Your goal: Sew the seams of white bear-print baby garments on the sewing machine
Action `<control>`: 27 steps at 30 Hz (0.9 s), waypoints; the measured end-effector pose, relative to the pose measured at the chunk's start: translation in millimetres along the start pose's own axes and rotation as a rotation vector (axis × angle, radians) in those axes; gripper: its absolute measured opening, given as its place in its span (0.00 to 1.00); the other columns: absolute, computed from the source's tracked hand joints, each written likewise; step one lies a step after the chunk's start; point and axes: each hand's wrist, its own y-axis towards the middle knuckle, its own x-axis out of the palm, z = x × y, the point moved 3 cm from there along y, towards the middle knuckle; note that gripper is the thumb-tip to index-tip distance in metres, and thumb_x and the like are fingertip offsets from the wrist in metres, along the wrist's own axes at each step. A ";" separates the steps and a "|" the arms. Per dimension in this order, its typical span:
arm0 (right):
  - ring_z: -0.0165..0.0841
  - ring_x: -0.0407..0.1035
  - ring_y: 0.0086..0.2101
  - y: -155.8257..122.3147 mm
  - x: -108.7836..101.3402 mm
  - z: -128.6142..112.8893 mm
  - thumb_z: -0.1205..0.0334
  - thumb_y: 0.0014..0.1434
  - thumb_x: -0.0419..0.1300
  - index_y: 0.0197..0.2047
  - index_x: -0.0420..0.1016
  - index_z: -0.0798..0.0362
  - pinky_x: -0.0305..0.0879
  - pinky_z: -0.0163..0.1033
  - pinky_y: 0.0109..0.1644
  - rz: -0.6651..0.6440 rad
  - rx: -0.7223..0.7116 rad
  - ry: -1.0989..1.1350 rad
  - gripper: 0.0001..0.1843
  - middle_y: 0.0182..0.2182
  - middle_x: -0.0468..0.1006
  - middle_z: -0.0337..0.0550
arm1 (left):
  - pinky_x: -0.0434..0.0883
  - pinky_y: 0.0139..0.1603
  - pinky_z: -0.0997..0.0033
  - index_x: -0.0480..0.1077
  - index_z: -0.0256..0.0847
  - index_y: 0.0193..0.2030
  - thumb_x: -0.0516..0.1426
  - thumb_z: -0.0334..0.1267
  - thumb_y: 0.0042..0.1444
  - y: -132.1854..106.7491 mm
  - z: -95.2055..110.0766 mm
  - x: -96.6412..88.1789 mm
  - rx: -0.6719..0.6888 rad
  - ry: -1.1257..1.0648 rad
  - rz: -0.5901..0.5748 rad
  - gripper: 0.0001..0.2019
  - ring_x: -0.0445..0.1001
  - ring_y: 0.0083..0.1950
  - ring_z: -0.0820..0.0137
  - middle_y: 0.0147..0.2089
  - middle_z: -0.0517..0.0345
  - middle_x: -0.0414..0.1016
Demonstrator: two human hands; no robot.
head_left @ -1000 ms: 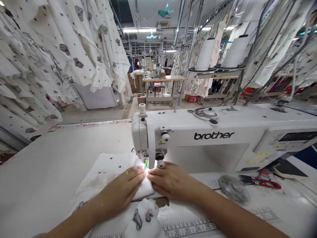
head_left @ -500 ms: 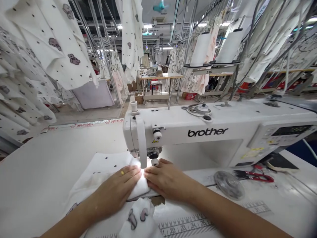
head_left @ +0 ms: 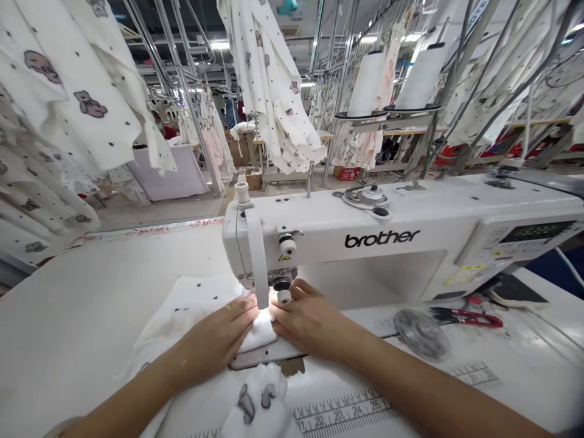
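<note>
A white cloth (head_left: 201,298) with small dark spots lies under the needle area of a white sewing machine (head_left: 319,237). My left hand (head_left: 228,328) rests flat on this cloth, fingers stretched toward the lit needle area, a ring on one finger. To the right of the needle, my right hand (head_left: 310,319) has bent fingers closed at the cloth; its thumb is hidden. The machine's white front guard (head_left: 259,261) and knob cover the needle and some fingertips. In front, a bunched white cloth part (head_left: 258,398) with grey-pink prints hangs toward me.
A clear round bobbin-like disc (head_left: 422,334) and red-handled thread snips (head_left: 474,317) lie right of my right forearm. A printed ruler scale (head_left: 356,410) runs along the table front. Thread cones (head_left: 366,84) stand behind the machine. Printed garments (head_left: 274,91) hang beyond.
The cloth under my hands has shifted away from me at the needle, baring more of the metal plate in front. My right hand has moved slightly forward. A hanging garment behind has swung right.
</note>
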 end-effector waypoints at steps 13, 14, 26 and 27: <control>0.40 0.61 0.47 -1.7 1.0 4.4 0.55 0.68 0.55 0.37 0.71 0.54 0.51 0.44 0.59 0.014 0.040 -0.012 0.12 0.34 0.76 0.45 | 0.73 0.57 0.64 0.63 0.45 0.62 0.44 0.29 0.67 2.3 -0.1 -2.8 -0.047 -0.085 -0.076 0.19 0.71 0.59 0.63 0.60 0.50 0.69; 0.40 0.61 0.47 -1.8 1.2 4.9 0.55 0.69 0.54 0.37 0.71 0.53 0.51 0.45 0.59 0.015 0.049 -0.009 0.12 0.34 0.76 0.45 | 0.73 0.56 0.64 0.64 0.45 0.61 0.44 0.30 0.67 2.8 -0.1 -4.0 -0.043 -0.088 -0.081 0.19 0.71 0.58 0.63 0.60 0.50 0.69; 0.39 0.62 0.45 -2.7 -3.1 10.2 0.51 0.69 0.54 0.39 0.72 0.53 0.50 0.46 0.60 0.022 0.073 0.047 0.14 0.36 0.75 0.45 | 0.71 0.57 0.60 0.66 0.46 0.59 0.45 0.28 0.66 10.3 -9.7 -14.1 0.048 -0.071 -0.116 0.19 0.70 0.56 0.61 0.56 0.49 0.70; 0.39 0.62 0.45 -3.3 -5.0 9.3 0.53 0.69 0.54 0.43 0.72 0.53 0.50 0.45 0.59 0.030 0.048 0.066 0.13 0.36 0.76 0.44 | 0.71 0.57 0.60 0.66 0.46 0.59 0.46 0.27 0.66 10.8 -6.5 -14.7 0.051 -0.066 -0.115 0.20 0.71 0.55 0.62 0.54 0.50 0.71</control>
